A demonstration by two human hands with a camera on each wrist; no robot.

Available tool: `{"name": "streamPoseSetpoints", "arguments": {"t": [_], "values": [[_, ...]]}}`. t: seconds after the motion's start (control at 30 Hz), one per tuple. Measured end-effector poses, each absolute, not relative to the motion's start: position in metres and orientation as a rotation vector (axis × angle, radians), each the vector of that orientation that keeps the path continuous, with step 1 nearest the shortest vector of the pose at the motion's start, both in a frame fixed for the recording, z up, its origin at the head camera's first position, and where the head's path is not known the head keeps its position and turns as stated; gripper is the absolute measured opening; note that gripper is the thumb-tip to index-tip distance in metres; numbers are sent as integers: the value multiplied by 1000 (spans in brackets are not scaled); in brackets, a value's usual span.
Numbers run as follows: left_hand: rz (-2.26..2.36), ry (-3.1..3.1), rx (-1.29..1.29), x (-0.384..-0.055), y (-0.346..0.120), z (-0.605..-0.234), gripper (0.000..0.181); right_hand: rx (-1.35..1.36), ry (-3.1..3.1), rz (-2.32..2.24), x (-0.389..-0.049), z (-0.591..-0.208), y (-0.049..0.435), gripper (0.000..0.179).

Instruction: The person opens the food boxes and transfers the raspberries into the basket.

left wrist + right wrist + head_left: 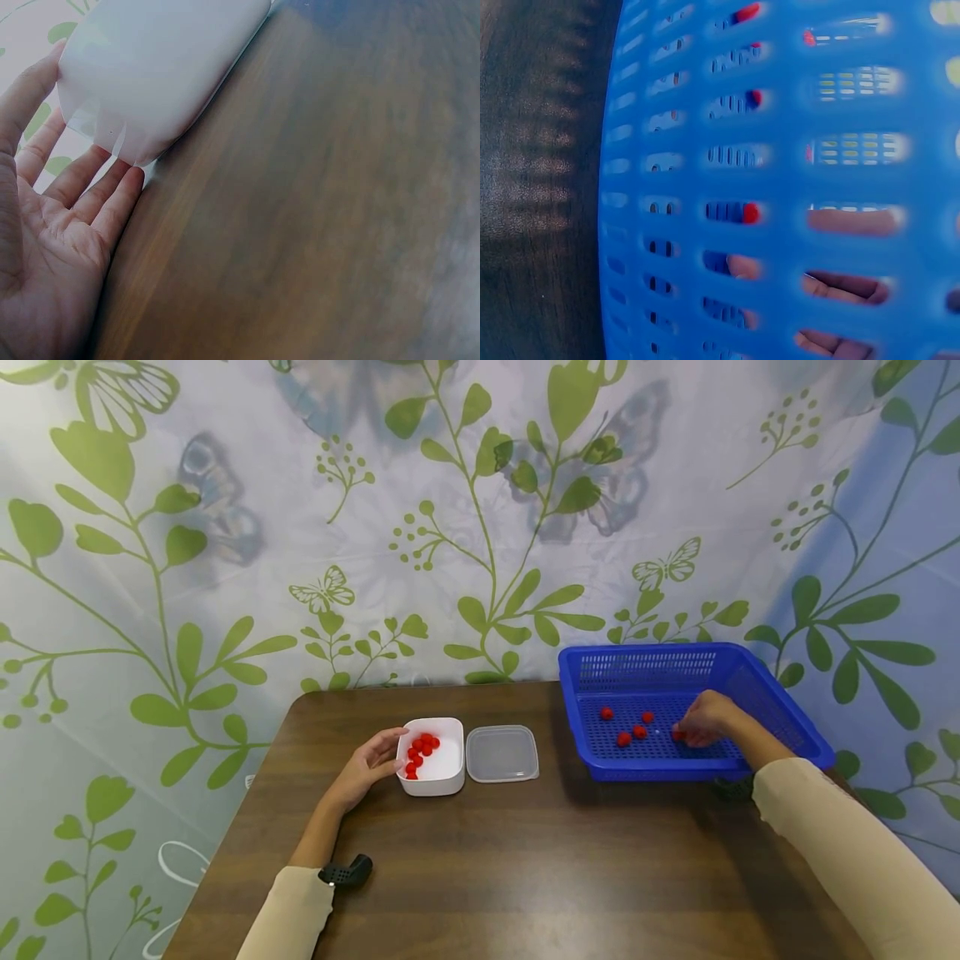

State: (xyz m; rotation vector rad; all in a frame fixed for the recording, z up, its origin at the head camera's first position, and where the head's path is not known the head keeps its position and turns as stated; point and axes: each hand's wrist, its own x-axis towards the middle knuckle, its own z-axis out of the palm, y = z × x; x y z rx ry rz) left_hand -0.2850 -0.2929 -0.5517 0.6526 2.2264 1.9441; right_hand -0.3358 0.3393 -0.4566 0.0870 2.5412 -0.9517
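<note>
My left hand [367, 770] touches the left side of a white box [442, 787], its thumb at the near side and its fingers farther back. In the left wrist view those fingers lie nearly straight against the box wall. Several small red balls [426, 739] sit in the box, mostly in its left half. My right hand [708, 720] reaches into a blue basket [701, 773] and pinches a small red ball [678, 736] near the basket floor. Through the basket's slots, the right wrist view shows parts of the right hand [844, 289] and red patches.
A translucent lid [502, 753] lies flat just right of the box. More red balls [624, 739] are scattered across the left part of the basket floor. The brown table [480, 868] backs onto a leaf-patterned cloth [480, 527]. A black wrist device [347, 870] sits on the left forearm.
</note>
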Motion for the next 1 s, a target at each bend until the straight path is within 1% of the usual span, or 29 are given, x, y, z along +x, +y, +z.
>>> {"name": "streamPoseSetpoints", "arguments": {"t": [0.6, 0.83, 1.0], "values": [[1953, 2222, 640, -286, -293, -552, 54, 96, 2582, -865, -335, -454, 336, 24], [1957, 2214, 634, -285, -293, -551, 53, 55, 2578, -900, -333, -447, 338, 30], [1948, 2225, 637, -284, -293, -551, 53, 44, 2619, -892, -330, -435, 336, 36]]}}
